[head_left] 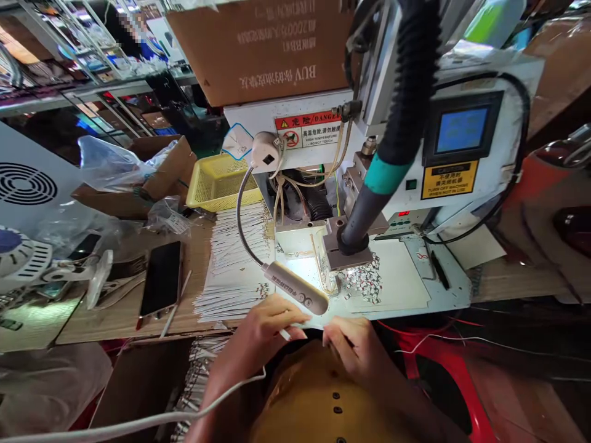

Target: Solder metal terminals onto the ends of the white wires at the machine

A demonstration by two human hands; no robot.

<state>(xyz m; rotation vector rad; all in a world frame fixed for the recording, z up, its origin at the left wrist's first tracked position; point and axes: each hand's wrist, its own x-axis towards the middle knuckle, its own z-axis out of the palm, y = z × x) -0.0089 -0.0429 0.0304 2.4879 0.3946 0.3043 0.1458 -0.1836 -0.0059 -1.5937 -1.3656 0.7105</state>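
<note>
My left hand [270, 323] is closed just in front of the machine's bed, thumb and fingers pressed together. A short white stick-like piece [285, 335] pokes out beneath its fingers; its kind does not show. Close by on the right, my right hand [349, 339] is closed in a pinch, and anything inside it is hidden. Above both hands hangs a grey gooseneck lamp [295, 288], lighting the bed. Behind it is the press head [347, 249] of a white machine, with small metal-and-white parts [367, 280] heaped beside it. A white cable [217, 403] passes over my left forearm.
Bundles of thin white strips [235, 264] lie left of the machine, near a yellow basket [221, 178]. A phone [161, 278] rests further left. More strips fill a box [150, 381] below the table edge. A red stool [443, 375] stands at right.
</note>
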